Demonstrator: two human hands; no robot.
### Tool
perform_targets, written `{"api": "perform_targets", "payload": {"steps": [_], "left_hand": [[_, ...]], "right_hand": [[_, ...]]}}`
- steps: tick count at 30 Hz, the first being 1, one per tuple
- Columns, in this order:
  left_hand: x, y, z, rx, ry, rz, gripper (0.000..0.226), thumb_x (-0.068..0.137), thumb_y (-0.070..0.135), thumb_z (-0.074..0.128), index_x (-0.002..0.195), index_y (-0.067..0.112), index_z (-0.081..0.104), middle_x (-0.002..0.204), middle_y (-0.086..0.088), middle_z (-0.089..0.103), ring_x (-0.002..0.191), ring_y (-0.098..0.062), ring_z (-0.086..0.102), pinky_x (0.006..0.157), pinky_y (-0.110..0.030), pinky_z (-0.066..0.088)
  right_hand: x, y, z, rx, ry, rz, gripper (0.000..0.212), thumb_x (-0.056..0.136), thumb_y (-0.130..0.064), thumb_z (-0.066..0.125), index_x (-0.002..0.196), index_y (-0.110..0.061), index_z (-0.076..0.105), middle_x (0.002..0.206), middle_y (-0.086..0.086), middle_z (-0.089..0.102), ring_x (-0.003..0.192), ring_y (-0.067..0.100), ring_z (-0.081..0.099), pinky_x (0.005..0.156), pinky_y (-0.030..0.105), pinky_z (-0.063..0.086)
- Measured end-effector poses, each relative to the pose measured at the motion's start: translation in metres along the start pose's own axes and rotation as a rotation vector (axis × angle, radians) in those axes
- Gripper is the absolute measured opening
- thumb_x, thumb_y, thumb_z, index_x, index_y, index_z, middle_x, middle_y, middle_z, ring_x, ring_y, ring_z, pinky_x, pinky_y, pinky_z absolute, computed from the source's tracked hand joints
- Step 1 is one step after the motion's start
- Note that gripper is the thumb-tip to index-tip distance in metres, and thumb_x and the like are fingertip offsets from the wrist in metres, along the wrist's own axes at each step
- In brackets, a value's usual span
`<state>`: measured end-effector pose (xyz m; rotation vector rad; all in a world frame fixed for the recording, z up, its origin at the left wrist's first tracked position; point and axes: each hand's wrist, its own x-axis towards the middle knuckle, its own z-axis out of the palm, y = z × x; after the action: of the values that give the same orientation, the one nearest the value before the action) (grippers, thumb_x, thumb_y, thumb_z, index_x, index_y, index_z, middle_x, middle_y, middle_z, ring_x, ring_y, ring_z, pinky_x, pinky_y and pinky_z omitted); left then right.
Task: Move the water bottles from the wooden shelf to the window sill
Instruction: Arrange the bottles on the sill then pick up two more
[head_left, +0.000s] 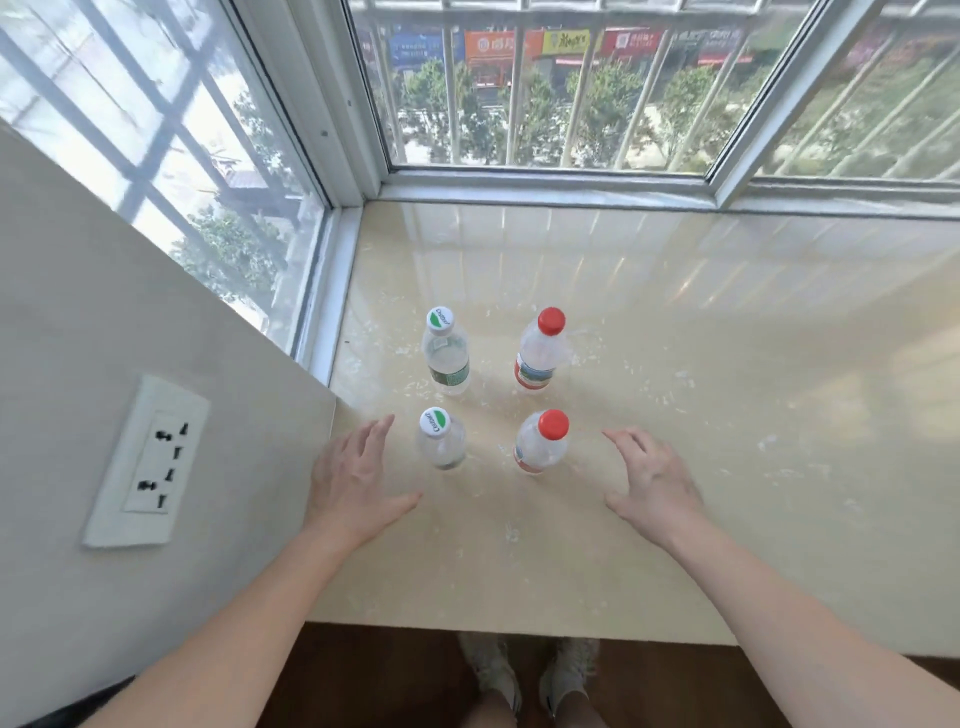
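Four water bottles upright on the window sill (675, 364), centre of frame, in two rows. Far row: green-capped bottle (448, 353) at left, red-capped bottle (540, 351) at right. Near row: second green-capped bottle (440, 441) at left, second red-capped bottle (541, 444) at right. Left hand (358, 483) spread wide, empty, just left of the near row; right hand (652, 480) likewise spread, empty, just right of it. Wall socket (148, 462) at lower left.
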<state>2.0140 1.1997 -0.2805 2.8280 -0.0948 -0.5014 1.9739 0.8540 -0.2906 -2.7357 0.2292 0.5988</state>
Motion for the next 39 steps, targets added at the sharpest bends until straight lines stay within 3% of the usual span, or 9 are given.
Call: {"api": "perform_targets", "payload": {"steps": [4,7,13,19,22,29,39], "left_hand": [[-0.028,0.032,-0.065,0.001,0.164,0.093,0.094,0.064,0.066,0.057,0.146,0.024,0.039,0.141,0.003,0.051,0.125,-0.026,0.050,0.105,-0.044,0.038],[-0.045,0.067,-0.110,-0.004,0.316,0.205,0.085,0.067,0.063,0.055,0.139,0.019,0.049,0.135,0.001,0.057,0.123,-0.026,0.055,0.101,-0.044,0.045],[-0.057,0.141,-0.157,0.071,0.424,0.370,0.077,0.075,0.065,0.051,0.141,0.025,0.048,0.139,0.007,0.054,0.128,-0.021,0.049,0.107,-0.043,0.039],[-0.073,0.198,-0.176,0.122,0.505,0.446,0.071,0.078,0.063,0.047,0.137,0.025,0.052,0.136,0.006,0.057,0.124,-0.021,0.051,0.105,-0.041,0.040],[-0.078,0.218,-0.181,0.127,0.524,0.484,0.069,0.079,0.062,0.048,0.137,0.025,0.052,0.135,0.007,0.057,0.124,-0.021,0.052,0.104,-0.040,0.041],[-0.074,0.274,-0.184,0.157,0.502,0.681,0.068,0.080,0.063,0.046,0.135,0.024,0.055,0.132,0.006,0.060,0.121,-0.022,0.055,0.104,-0.040,0.041],[-0.104,0.359,-0.154,0.111,0.350,1.121,0.066,0.079,0.061,0.048,0.133,0.024,0.056,0.129,0.006,0.062,0.121,-0.023,0.055,0.102,-0.040,0.042]], "right_hand": [[-0.035,-0.013,-0.062,-0.043,0.118,-0.083,0.067,0.081,-0.026,0.070,0.144,-0.020,0.049,0.136,0.004,0.055,0.124,0.029,0.051,0.103,0.038,0.042],[-0.056,-0.027,-0.105,-0.053,0.271,-0.156,0.061,0.075,-0.022,0.073,0.134,-0.017,0.058,0.123,0.006,0.063,0.111,0.032,0.059,0.094,0.041,0.049],[-0.084,-0.043,-0.176,-0.120,0.549,-0.283,0.059,0.062,-0.024,0.079,0.119,-0.017,0.066,0.111,0.004,0.068,0.095,0.028,0.066,0.082,0.039,0.055],[-0.111,-0.033,-0.212,-0.147,0.643,-0.271,0.052,0.075,-0.042,0.052,0.118,-0.018,0.067,0.115,0.005,0.069,0.106,0.028,0.066,0.090,0.042,0.055],[-0.126,-0.026,-0.222,-0.163,0.674,-0.249,0.054,0.075,-0.046,0.047,0.116,-0.019,0.069,0.114,0.004,0.069,0.107,0.027,0.066,0.091,0.041,0.055],[-0.165,-0.006,-0.238,-0.124,0.786,-0.074,0.051,0.077,-0.045,0.051,0.118,-0.020,0.067,0.118,0.004,0.067,0.114,0.028,0.063,0.098,0.041,0.053],[-0.282,0.052,-0.198,-0.136,0.859,0.447,0.051,0.081,-0.044,0.061,0.125,-0.020,0.066,0.120,0.005,0.067,0.116,0.026,0.061,0.099,0.042,0.050]]}}
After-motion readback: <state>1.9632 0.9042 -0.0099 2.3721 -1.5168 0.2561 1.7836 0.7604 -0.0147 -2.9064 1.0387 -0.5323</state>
